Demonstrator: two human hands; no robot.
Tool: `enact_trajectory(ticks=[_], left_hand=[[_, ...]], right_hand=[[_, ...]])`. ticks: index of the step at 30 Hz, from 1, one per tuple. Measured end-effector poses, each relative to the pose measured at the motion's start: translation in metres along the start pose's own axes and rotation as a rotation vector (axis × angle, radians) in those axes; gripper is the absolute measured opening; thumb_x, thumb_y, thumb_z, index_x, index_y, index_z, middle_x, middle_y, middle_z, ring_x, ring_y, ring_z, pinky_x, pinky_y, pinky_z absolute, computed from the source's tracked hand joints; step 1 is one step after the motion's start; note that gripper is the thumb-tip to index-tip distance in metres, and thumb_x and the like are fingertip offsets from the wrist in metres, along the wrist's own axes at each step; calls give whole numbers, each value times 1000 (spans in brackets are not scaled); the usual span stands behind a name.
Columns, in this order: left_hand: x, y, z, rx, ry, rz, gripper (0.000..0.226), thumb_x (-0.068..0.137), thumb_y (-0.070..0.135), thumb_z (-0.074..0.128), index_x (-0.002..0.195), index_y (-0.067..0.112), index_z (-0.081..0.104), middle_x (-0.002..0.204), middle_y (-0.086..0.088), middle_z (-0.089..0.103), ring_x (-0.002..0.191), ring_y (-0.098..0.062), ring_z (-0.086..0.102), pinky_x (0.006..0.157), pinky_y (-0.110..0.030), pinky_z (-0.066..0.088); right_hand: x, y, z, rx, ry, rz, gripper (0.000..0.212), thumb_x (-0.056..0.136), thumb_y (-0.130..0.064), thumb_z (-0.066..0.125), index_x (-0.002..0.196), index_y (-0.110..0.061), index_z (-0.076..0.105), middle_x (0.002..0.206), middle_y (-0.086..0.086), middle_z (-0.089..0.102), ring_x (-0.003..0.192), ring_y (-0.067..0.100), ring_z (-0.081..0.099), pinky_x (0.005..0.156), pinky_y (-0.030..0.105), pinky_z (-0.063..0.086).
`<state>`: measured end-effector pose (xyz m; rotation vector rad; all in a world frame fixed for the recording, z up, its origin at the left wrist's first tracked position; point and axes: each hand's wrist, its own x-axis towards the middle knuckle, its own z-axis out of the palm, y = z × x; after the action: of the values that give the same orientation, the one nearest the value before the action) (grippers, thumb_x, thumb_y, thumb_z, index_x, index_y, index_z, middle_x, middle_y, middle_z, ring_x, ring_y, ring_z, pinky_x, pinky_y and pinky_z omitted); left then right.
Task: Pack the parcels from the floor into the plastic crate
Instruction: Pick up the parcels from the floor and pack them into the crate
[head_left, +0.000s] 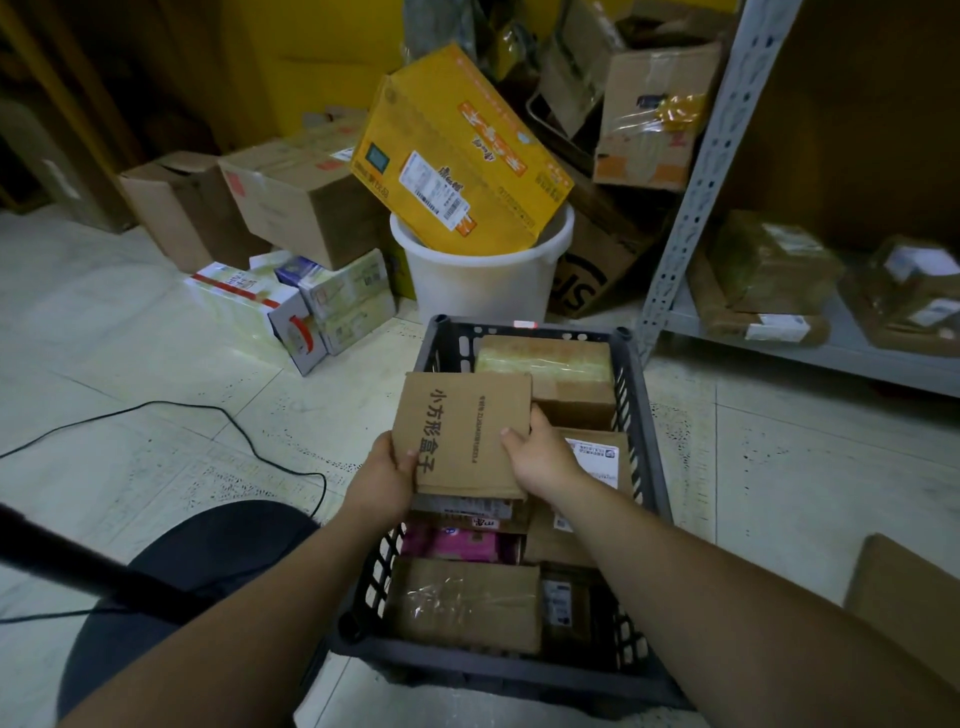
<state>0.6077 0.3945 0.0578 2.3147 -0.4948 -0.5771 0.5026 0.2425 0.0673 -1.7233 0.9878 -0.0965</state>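
**Flat carton over the crate, both hands gripping it**

You are holding a small flat cardboard carton (462, 431) over the middle of the plastic crate (638, 415), just above the parcels already packed. Your left hand (387, 473) is gripping its near-left corner, thumb on the top face. Your right hand (537, 457) is clasping the right edge, thumb on top and fingers curling round the side.

The carton is looking light and fairly stiff. Its matte brown faces should not be slipping in dry hands. It is thin, so I judge that squeezing the middle could be bowing it; holding the opposite edges, as you are doing, looks soundest.

Room is getting tight. A taped parcel (550, 364) is filling the far end, a labelled one (597, 457) is lying along the right wall, and a pink packet (452, 540) and a brown taped parcel (467, 603) are taking up the near half. A dark gap is showing in the far-left corner, though it looks narrow. Laying the carton flat on top seems easier.

Be watching the latticed walls for snagging corners. The white bucket (483, 275) is standing just beyond the crate and the shelf upright (696, 171) is rising on the right; the floor on the left is lying more open.
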Motion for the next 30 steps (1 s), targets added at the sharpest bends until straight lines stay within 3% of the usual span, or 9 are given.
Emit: enact_trajectory(ticks=[4,9,13,16,21,24,27,30], left_hand=[[2,-4,4,60,-39,-8,35,100,30,36,129,10,41,122,-11,59,109,-30,57,88,-35,43],[12,-2,6,41,-27,33,27,99,26,38,120,9,39,122,-15,57,100,-27,57,82,-35,44],[17,1,5,56,-97,81,59,99,26,33,150,24,3,139,-7,44,121,-28,49,101,-39,40],[22,-7,8,95,-120,109,57,98,27,32,150,30,8,131,-9,48,114,-25,52,100,-44,43],[17,-12,6,150,-110,100,55,97,27,33,148,28,15,128,-7,48,110,-25,53,97,-43,46],[21,-9,8,268,-89,168,55,99,21,33,150,13,13,147,-13,29,133,-27,32,111,-40,31],[20,-8,11,274,-105,184,57,100,22,31,150,10,6,156,-10,13,142,-25,20,116,-37,22],[19,-16,12,315,-155,160,59,101,27,28,151,11,0,158,-9,7,145,-24,12,118,-38,15]], right_hand=[[-2,9,7,-58,23,34,55,100,-35,41,150,-26,22,142,4,47,124,26,50,93,37,43],[2,8,5,-103,96,-2,46,102,-31,38,147,-23,30,136,5,52,120,26,52,85,31,39],[9,7,7,-143,79,72,51,104,-34,31,152,-26,18,139,8,49,120,28,51,88,33,40],[13,8,8,-188,80,95,50,103,-35,31,151,-27,21,138,10,51,118,30,53,96,39,44],[10,9,7,-287,34,84,38,101,-27,35,139,-20,36,125,10,55,97,25,53,77,33,41],[13,7,6,-312,23,93,37,101,-25,35,137,-15,38,127,10,55,103,28,55,79,33,43],[15,4,6,-340,-3,109,40,102,-22,34,140,-10,35,129,12,53,107,29,55,82,33,43],[11,7,7,-286,-7,131,42,102,-25,34,144,-18,33,119,9,56,84,18,50,74,30,39]])
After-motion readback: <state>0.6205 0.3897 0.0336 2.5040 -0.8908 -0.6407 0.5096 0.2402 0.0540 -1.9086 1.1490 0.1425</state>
